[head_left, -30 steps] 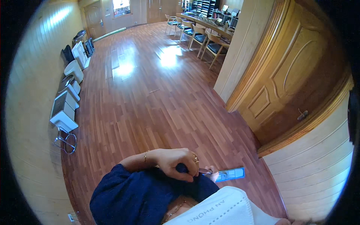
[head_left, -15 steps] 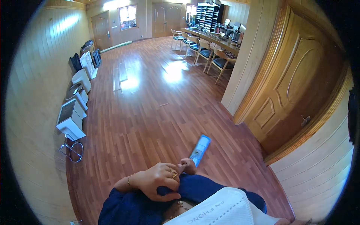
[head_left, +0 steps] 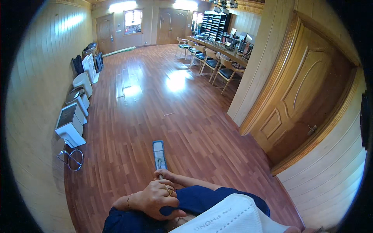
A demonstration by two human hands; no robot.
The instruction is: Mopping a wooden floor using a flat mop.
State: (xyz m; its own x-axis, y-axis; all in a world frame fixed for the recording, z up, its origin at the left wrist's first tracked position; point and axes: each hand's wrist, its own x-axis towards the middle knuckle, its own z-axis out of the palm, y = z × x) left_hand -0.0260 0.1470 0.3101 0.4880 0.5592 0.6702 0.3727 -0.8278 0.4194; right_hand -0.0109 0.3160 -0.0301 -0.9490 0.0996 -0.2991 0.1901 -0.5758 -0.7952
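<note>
A flat mop with a pale, blue-edged rectangular head (head_left: 158, 149) lies on the wooden floor just ahead of me. My right hand (head_left: 165, 174) is closed round the pole close above the head as seen from here, its forearm coming across from the right. Nearer to my body, my left hand (head_left: 158, 198), with rings and a bracelet, is curled round the upper end of the pole. Most of the pole is hidden by both hands.
Along the left wall stand a metal ring-shaped stand (head_left: 72, 158), a white cabinet (head_left: 70, 124) and toilets (head_left: 82, 83). A closed wooden door (head_left: 307, 97) is at the right. Wooden chairs (head_left: 225, 73) line a long desk (head_left: 221, 48) farther back. A long roll (head_left: 118, 51) lies by the far wall.
The mop head has swept left across the floor and turned to point nearly straight ahead. My right hand has moved left with it, and my left hand has shifted slightly left.
</note>
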